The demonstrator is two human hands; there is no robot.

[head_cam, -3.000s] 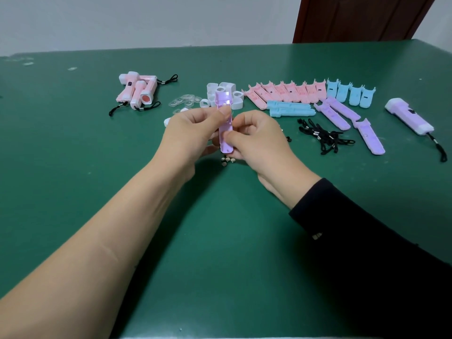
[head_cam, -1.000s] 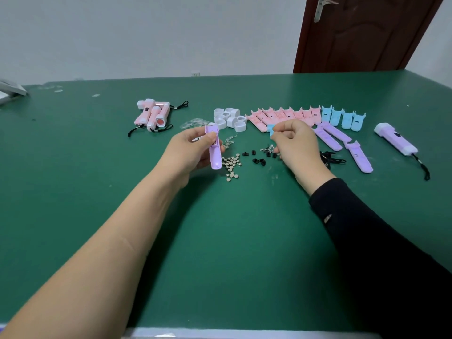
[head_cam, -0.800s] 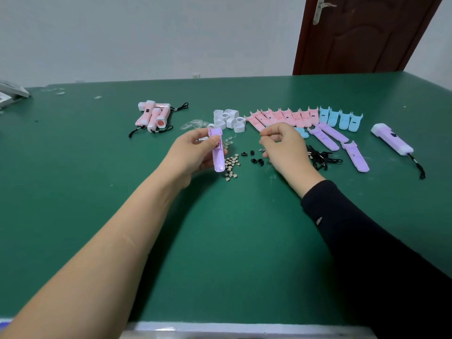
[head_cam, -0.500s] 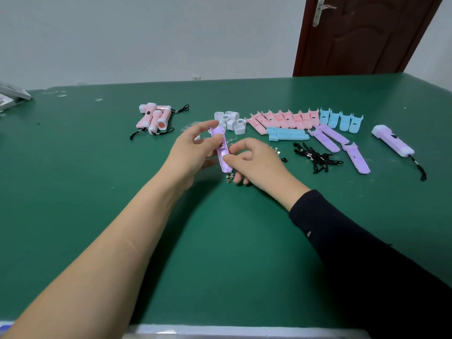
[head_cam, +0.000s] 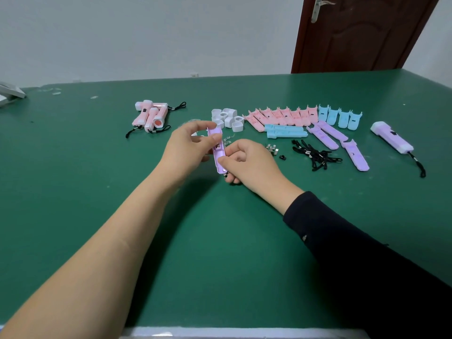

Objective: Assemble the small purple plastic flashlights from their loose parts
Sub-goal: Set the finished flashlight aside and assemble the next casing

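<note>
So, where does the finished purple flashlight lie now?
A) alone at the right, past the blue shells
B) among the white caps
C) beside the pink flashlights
A: the finished purple flashlight lies by itself on the table, to the right of the blue shells.

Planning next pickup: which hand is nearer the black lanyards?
Right. The right hand lies left of the black lanyards; the left hand, holding the purple shell, is farther left.

Small hand-assembly workroom: large green worktable (head_cam: 220,253), flashlight shell halves (head_cam: 281,116) sorted by colour in rows, pile of black lanyards (head_cam: 315,155), bare white wall (head_cam: 146,33), brown wooden door (head_cam: 362,37).
</note>
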